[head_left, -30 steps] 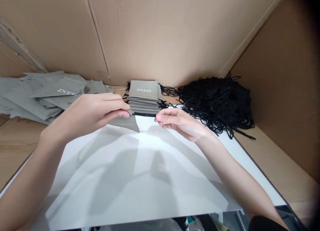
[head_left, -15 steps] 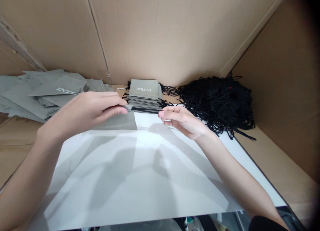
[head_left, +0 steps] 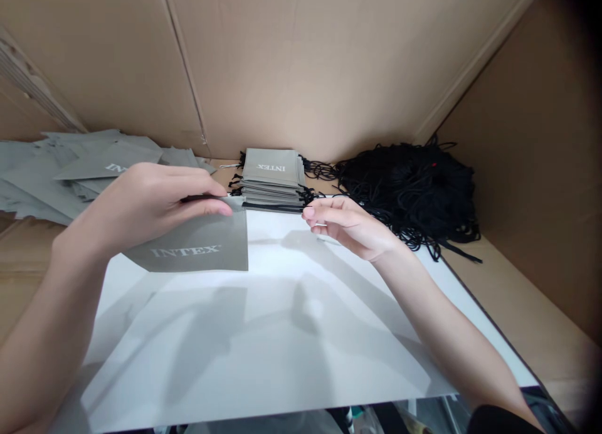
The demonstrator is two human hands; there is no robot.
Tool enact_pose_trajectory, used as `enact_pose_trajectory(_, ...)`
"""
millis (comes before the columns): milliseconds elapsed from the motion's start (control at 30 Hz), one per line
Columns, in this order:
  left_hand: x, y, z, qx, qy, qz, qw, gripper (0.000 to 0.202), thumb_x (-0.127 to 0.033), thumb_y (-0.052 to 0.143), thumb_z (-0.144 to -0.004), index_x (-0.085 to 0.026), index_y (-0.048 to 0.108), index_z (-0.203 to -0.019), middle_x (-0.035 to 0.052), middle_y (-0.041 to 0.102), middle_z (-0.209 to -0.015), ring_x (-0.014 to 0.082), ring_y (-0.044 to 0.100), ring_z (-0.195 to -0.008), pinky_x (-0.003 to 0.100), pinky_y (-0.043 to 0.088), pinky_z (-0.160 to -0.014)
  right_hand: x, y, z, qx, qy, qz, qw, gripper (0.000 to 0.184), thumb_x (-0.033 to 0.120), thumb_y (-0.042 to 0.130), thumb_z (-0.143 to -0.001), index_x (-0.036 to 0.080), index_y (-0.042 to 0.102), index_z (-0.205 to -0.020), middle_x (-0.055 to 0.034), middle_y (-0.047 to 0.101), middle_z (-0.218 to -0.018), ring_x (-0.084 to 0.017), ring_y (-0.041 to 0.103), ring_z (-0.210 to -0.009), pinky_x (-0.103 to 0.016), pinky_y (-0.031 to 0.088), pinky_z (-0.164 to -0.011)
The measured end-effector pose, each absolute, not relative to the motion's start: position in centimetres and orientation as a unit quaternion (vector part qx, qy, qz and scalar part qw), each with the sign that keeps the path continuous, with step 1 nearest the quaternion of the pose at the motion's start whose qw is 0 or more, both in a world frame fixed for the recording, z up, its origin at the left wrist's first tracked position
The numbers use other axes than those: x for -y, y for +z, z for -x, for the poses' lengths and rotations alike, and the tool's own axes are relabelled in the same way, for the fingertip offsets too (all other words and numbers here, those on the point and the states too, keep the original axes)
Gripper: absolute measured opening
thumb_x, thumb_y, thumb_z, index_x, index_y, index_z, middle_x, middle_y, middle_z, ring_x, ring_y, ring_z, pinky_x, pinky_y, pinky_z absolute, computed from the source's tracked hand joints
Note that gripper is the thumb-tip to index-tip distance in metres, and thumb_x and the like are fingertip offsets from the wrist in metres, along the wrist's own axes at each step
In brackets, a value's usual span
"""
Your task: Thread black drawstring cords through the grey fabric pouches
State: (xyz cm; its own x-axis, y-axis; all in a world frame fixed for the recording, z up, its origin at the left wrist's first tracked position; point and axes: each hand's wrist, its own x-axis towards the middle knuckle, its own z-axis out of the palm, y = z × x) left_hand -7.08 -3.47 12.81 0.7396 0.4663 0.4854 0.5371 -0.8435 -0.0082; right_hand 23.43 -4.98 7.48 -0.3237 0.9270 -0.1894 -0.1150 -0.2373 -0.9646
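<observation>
My left hand (head_left: 164,202) pinches the top edge of a grey pouch (head_left: 197,249), which hangs above the white board with its white INTEX print facing me. Out of the pouch's upper right corner runs a black cord (head_left: 273,206), drawn straight across to the right. The cord's far end sits between the thumb and fingertips of my right hand (head_left: 345,224). Behind the cord stands a stack of grey INTEX pouches (head_left: 273,167), with black cords sticking out at both sides. My left fingers cover part of the held pouch's top edge.
A loose heap of grey pouches (head_left: 42,177) lies at the left. At the right is a large tangled pile of black cords (head_left: 409,189). The white board (head_left: 263,359) spans the front, and cardboard walls (head_left: 329,64) rise behind and at the right.
My left hand has moved slightly left, and the pouch has swung down so its INTEX print now shows. My right hand has shifted slightly right, still on the cord.
</observation>
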Motion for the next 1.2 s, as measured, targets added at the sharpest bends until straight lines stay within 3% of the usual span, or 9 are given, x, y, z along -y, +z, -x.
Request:
enact_pose_trajectory(200,3.8,13.4,7.3,0.274,-0.244,0.928,0.057,0.017,-0.036,0.065,-0.094,-0.019,0.066,-0.093,-0.0054,0.066,-0.083,0.0054,0.053,-0.067,0.016,0.036,-0.064,4.9,7.5,-23.8,0.507,0.642,0.436,0.374,0.022,0.034,0.085,-0.066,0.018,0.071,-0.070,0.0008,0.060,-0.073,-0.011,0.049,-0.068,-0.026,0.039,-0.067)
enact_pose_trajectory(433,4.1,12.9,6.0,0.254,-0.251,0.934,0.009,0.024,-0.045,0.060,-0.095,-0.023,0.067,-0.087,-0.0034,0.066,-0.075,0.0095,0.053,-0.061,0.021,0.036,-0.060,5.6,8.1,-23.2,0.672,0.482,0.452,0.333,0.038,0.052,0.063,-0.090,0.020,0.067,-0.109,-0.0048,0.064,-0.111,-0.017,0.056,-0.095,-0.030,0.041,-0.085)
enact_pose_trajectory(567,4.3,12.4,4.9,0.243,-0.208,0.947,-0.019,0.023,-0.043,0.056,-0.098,-0.025,0.067,-0.089,-0.0033,0.068,-0.077,0.0102,0.054,-0.060,0.021,0.036,-0.061,6.0,8.5,-21.6,0.716,0.532,0.365,0.268,0.042,0.057,0.054,-0.094,0.019,0.069,-0.101,-0.0037,0.065,-0.101,-0.018,0.056,-0.094,-0.029,0.042,-0.084)
enact_pose_trajectory(700,4.4,12.0,4.3,0.247,-0.174,0.952,-0.045,0.024,-0.042,0.053,-0.099,-0.025,0.067,-0.091,-0.0026,0.069,-0.080,0.0110,0.057,-0.062,0.021,0.036,-0.061,6.1,8.5,-20.7,0.718,0.570,0.329,0.227,0.039,0.056,0.058,-0.093,0.018,0.068,-0.090,-0.0006,0.065,-0.088,-0.014,0.053,-0.080,-0.027,0.039,-0.073)
enact_pose_trajectory(900,4.3,11.8,4.3,0.248,-0.168,0.953,-0.041,0.028,-0.046,0.051,-0.099,-0.024,0.067,-0.090,-0.0014,0.069,-0.080,0.0113,0.056,-0.061,0.021,0.037,-0.061,5.9,8.1,-21.0,0.653,0.660,0.295,0.226,0.028,0.044,0.069,-0.088,0.017,0.067,-0.083,-0.0018,0.071,-0.081,-0.013,0.056,-0.074,-0.026,0.038,-0.069)
enact_pose_trajectory(1200,3.9,12.4,5.0,0.276,-0.177,0.944,-0.034,0.030,-0.050,0.052,-0.098,-0.026,0.067,-0.089,-0.0023,0.068,-0.079,0.0119,0.057,-0.064,0.022,0.036,-0.062,5.3,7.6,-22.5,0.678,0.623,0.323,0.218,0.027,0.043,0.072,-0.085,0.016,0.073,-0.080,-0.0026,0.074,-0.076,-0.012,0.051,-0.067,-0.028,0.035,-0.066)
